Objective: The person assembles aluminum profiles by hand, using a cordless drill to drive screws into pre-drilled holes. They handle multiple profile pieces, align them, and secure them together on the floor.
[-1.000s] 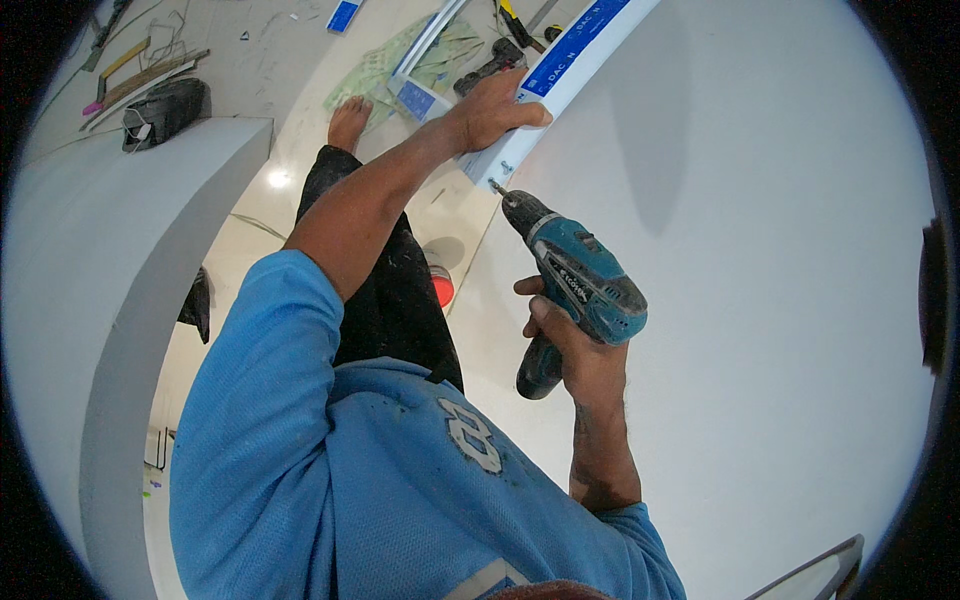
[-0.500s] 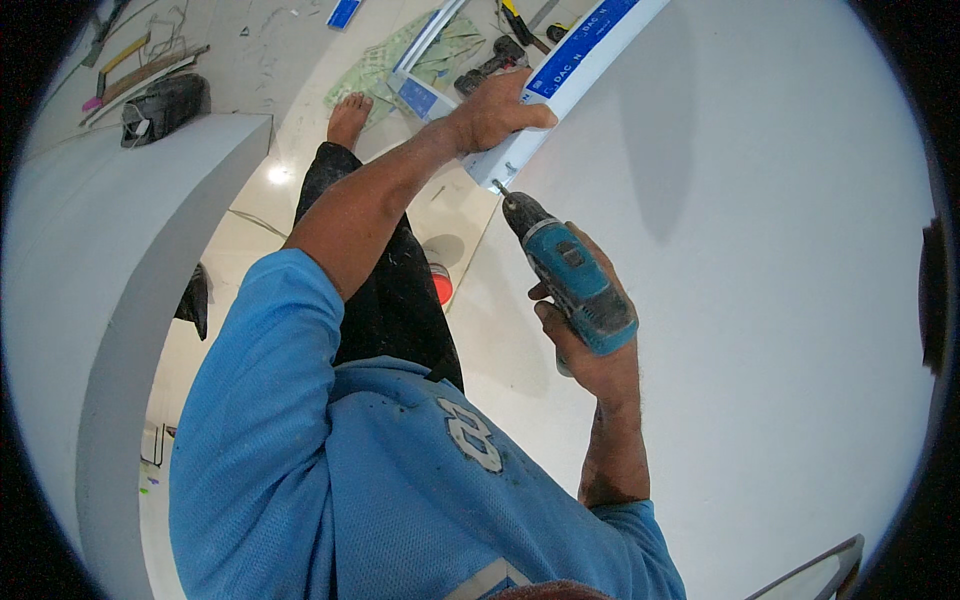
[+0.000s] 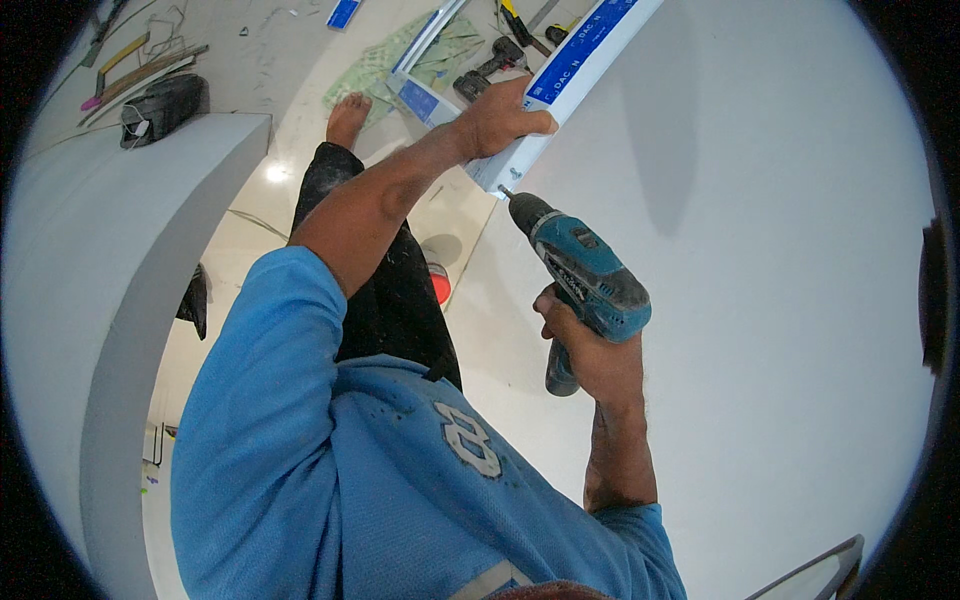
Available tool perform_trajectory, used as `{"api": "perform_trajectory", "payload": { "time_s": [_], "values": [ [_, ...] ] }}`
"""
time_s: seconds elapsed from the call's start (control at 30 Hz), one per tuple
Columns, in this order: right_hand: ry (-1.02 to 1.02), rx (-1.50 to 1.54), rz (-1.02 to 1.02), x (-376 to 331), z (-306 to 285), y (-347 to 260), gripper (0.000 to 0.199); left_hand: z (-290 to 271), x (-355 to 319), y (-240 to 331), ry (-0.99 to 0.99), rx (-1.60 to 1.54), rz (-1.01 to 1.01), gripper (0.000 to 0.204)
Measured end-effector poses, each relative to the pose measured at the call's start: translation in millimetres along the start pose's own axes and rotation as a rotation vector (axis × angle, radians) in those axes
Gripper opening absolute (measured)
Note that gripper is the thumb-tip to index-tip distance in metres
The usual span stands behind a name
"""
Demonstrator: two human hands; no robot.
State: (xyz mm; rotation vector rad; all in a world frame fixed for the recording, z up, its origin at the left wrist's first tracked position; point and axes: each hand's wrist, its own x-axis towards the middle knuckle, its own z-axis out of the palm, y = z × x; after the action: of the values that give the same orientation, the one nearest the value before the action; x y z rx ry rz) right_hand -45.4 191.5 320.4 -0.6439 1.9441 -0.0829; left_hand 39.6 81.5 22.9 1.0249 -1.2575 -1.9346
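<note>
My left hand (image 3: 503, 118) is wrapped over a long white profile bar (image 3: 598, 68) with blue film on one face, close to its near end. In my right hand (image 3: 603, 366) is a teal and black cordless drill (image 3: 590, 262), gripped by its handle. The drill points up and to the left. Its thin bit (image 3: 506, 190) meets the bar's near end, beside a small mark or fitting (image 3: 515, 174) on the white surface; I cannot tell whether it has gone in. The bar's far end runs out of the picture.
A large white wall (image 3: 770, 330) fills the right side. On the floor beyond my left hand lie a green cloth (image 3: 455, 45), another film-covered frame piece (image 3: 418, 98) and a second drill (image 3: 480, 75). A red-topped container (image 3: 440, 284) stands near my leg. A white ledge (image 3: 150, 190) holds a black bag (image 3: 165, 108).
The drill has rolled and swung slightly right, so its side and handle base now show. Its bit stays at the bar's end. The bar has turned slightly under my left hand.
</note>
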Motion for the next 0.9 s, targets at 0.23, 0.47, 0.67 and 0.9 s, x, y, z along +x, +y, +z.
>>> {"api": "perform_trajectory", "payload": {
  "time_s": [0.23, 0.47, 0.67, 0.9],
  "values": [
    [0.025, -0.026, -0.007, -7, 4, -7, 0.022, -4, -1, 5, -0.037, 0.022, -0.058, 0.064],
    [0.017, 0.043, 0.029, 2, -7, -18, 0.030, -2, -3, 3, -0.035, 0.024, -0.040, 0.064],
    [-0.056, 0.139, 0.039, -5, -18, -8, 0.032, -3, -3, 2, -0.014, 0.046, -0.062, 0.064],
    [-0.052, 0.206, -0.007, -3, -13, 0, 0.039, -3, -4, 6, -0.019, 0.031, -0.029, 0.061]
  ]
}}
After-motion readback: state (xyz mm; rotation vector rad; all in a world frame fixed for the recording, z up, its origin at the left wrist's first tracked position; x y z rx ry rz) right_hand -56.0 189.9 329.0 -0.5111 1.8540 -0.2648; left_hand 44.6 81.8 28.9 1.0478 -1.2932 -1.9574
